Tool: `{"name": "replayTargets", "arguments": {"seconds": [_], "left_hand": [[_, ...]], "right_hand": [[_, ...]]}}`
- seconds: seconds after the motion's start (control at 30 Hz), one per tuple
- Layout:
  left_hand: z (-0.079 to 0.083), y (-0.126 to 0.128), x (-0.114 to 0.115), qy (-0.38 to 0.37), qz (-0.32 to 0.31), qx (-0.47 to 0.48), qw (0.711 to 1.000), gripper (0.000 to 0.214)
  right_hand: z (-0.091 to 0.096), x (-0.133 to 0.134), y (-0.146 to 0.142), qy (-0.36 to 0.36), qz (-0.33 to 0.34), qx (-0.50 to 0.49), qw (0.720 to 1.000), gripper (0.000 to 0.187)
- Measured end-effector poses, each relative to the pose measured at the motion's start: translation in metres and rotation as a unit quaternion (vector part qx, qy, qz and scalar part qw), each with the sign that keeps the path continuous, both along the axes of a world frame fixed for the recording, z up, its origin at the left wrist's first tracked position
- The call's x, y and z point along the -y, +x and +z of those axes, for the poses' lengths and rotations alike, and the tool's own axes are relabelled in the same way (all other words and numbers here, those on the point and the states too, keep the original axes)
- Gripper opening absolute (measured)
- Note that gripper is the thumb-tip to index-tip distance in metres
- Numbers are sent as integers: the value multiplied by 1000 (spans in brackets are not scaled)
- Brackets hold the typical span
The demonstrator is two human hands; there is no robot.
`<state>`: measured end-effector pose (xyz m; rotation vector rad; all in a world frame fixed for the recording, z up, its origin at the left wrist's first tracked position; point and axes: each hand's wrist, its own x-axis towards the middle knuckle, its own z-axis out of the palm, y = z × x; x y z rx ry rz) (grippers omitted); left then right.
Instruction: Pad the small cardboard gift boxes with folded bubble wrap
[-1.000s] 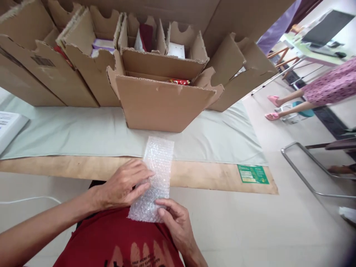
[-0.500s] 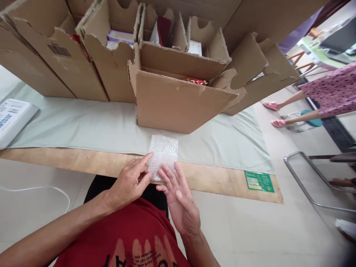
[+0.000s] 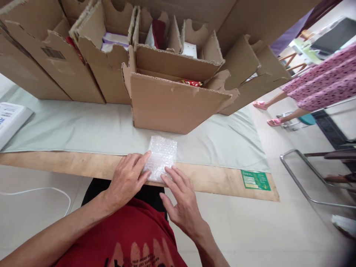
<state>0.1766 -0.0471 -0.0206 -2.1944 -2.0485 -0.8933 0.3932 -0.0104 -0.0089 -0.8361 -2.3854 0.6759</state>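
A small folded piece of clear bubble wrap [image 3: 162, 155] lies at the near edge of the table, half on the pale green cloth [image 3: 83, 129] and half on the bare wood. My left hand [image 3: 128, 178] lies flat with its fingers stretched out, the fingertips pressing the wrap's left side. My right hand [image 3: 182, 200] is also flat and spread, its fingertips resting on the wrap's near right edge. Neither hand grips anything.
Several open cardboard boxes [image 3: 172, 104] stand in a row behind the wrap, holding red, white and purple packets. A white flat pack [image 3: 9, 120] lies at the far left. A green label [image 3: 254, 180] sits on the table's edge. Another person in a pink dress [image 3: 319, 83] walks at right.
The long bubble wrap strip, held over my lap a second ago, now lies folded short on the table edge. Both hands have moved forward and flattened onto it.
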Motion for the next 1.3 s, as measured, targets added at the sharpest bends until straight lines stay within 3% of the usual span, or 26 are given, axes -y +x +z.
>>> {"name": "replayTargets", "arguments": {"seconds": [0.13,0.27,0.33,0.53,0.6,0.7,0.83,1.0,1.13,1.23,1.3], "left_hand": [[4,-7,3,16,-27,5,1000,45],[8,-15,10,17,-138,5,990,35],[8,-16,11,2,-153,-4,988,26],[10,-13,5,24,-171,45,984,18],[12,-10,2,24,-155,103,982,17],[15,-8,-2,-21,-75,185,980,16],[15,-5,-10,-92,15,240,966,20],[9,-4,-19,-75,43,192,978,24],[10,-1,-13,-31,46,184,981,27],[12,5,2,-36,84,292,952,29],[13,10,11,-93,109,409,901,34]], "right_hand": [[-6,-16,-1,54,9,88,995,34],[-12,-24,-2,100,18,79,992,29],[-12,-27,-3,120,27,62,990,28],[-3,-37,-8,71,20,-19,997,21],[1,-40,-7,36,9,-32,999,17],[6,-40,-6,23,-20,-70,997,16],[11,-35,-8,128,-61,-104,984,26],[4,-37,-19,147,34,42,988,28],[-6,-49,-26,154,34,96,983,30],[-5,-54,-27,125,10,45,991,27],[-2,-52,-27,65,-18,-22,998,24]]}}
